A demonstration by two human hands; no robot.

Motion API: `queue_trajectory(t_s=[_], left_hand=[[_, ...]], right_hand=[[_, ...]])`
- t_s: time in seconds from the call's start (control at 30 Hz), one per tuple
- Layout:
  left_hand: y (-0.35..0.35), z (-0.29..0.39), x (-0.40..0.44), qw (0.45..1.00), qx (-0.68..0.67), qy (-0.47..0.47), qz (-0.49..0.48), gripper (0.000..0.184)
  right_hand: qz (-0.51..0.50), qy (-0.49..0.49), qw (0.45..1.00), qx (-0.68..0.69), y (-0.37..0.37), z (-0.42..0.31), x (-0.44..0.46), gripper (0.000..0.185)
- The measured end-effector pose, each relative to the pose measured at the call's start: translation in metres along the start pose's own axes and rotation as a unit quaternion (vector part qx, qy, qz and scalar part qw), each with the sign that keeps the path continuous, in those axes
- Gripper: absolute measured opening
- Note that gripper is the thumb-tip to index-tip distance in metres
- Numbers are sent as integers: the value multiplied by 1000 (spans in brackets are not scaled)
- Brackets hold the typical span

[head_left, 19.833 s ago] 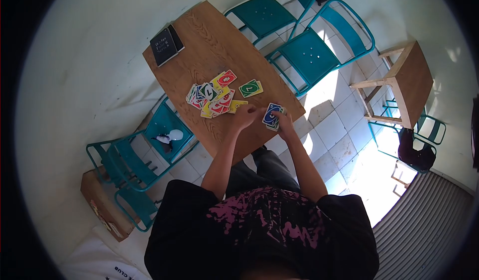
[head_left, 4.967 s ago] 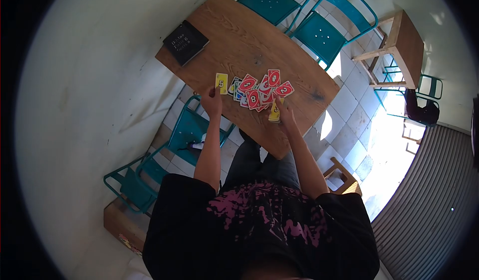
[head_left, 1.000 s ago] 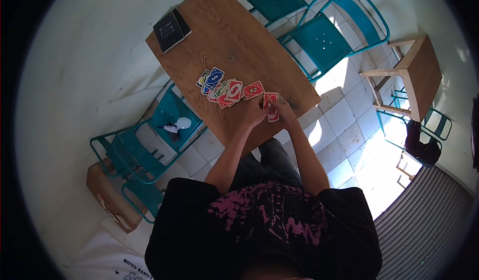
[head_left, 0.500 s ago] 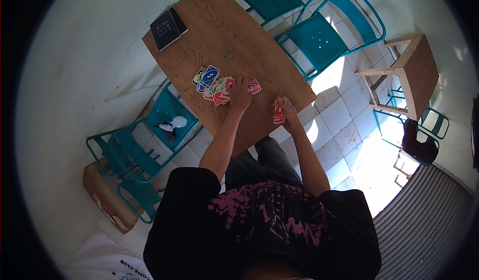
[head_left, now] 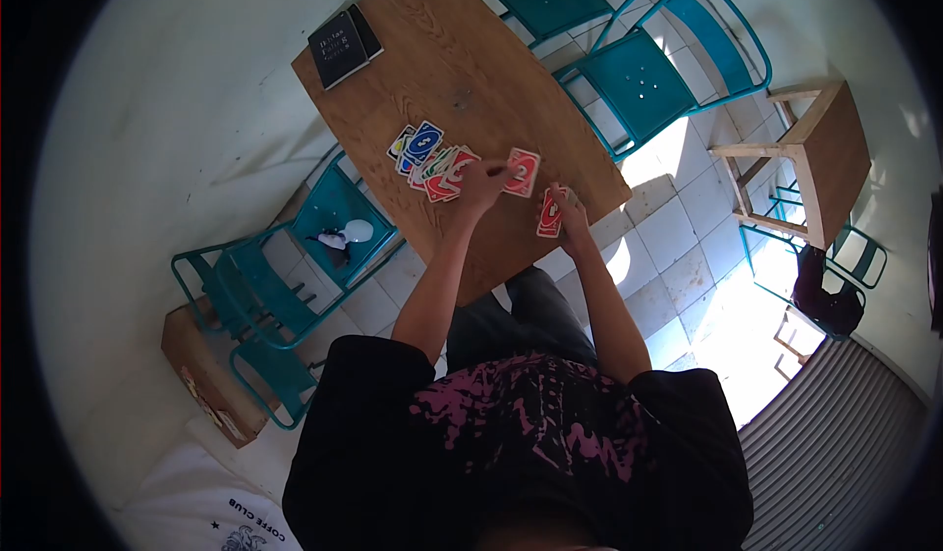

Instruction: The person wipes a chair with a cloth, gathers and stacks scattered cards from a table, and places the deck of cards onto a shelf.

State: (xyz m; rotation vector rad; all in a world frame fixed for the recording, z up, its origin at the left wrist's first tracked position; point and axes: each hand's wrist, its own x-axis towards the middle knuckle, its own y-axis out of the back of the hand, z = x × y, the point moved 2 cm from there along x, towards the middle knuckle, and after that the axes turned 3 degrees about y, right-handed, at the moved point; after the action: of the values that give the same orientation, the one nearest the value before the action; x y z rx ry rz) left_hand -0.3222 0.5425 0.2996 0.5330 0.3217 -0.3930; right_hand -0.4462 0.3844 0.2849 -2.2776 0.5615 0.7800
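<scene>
My left hand (head_left: 481, 184) reaches over the wooden table, its fingertips pinching the left edge of a red playing card (head_left: 523, 172). Just left of that hand lies a loose, overlapping pile of cards (head_left: 444, 177), mostly red, with green and white ones among them. A blue card (head_left: 423, 143) tops the pile's far end, beside a yellow-edged one. Near the table's right edge, my right hand (head_left: 572, 221) grips red cards (head_left: 550, 213) held together, face up; how many is hidden.
Two dark books (head_left: 339, 50) lie at the table's (head_left: 491, 80) far left corner. Teal chairs (head_left: 638, 80) stand along the far right side, and another teal chair (head_left: 368, 247) on the left holds a small white object (head_left: 358, 231). A smaller wooden table (head_left: 835, 158) is farther right.
My left hand has moved slightly and now pinches a red card that sat lower beside it. That card has come up and turned more upright. My right hand stays nearly in place.
</scene>
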Motion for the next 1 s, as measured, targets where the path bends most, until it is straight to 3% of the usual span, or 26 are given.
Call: queue_trajectory(t_s=[0.03, 0.13, 0.2, 0.3, 0.37, 0.4, 0.47, 0.63, 0.73, 0.9, 1.0], left_hand=[[-8, 1, -9, 994, -46, 33, -96, 29], [-31, -4, -35, 983, -23, 43, -176, 32], [-28, -6, -43, 985, -45, 55, -158, 32], [-14, -22, -40, 986, -88, 77, -117, 31], [8, -38, -29, 988, 48, -19, 147, 27], [15, -38, -25, 988, 48, -19, 145, 27], [36, -34, -21, 891, 251, -111, 361, 24], [44, -73, 2, 897, 278, -116, 324, 26], [52, -106, 19, 961, 160, -44, 219, 28], [77, -80, 5, 988, 89, 50, 118, 26], [79, -57, -14, 982, -143, 96, 73, 23]], right_hand=[[5, 5, 1000, 20, -4, 1, 3, 26], [-3, 4, 1000, 5, -8, 2, 10, 24], [-28, -13, 997, -74, -7, 2, 11, 26], [-25, 0, 1000, -19, -8, -1, 5, 29], [-20, 6, 1000, 11, -9, -3, 1, 31], [-18, 4, 1000, 3, -5, -2, 3, 31], [-17, -2, 1000, -14, -1, 1, 5, 31], [-2, -8, 1000, -25, 0, 6, 3, 30], [-7, -7, 1000, -19, 0, 10, 0, 29], [-4, -2, 1000, -2, -3, 14, -3, 30], [7, -4, 1000, -20, -13, 17, -4, 30]])
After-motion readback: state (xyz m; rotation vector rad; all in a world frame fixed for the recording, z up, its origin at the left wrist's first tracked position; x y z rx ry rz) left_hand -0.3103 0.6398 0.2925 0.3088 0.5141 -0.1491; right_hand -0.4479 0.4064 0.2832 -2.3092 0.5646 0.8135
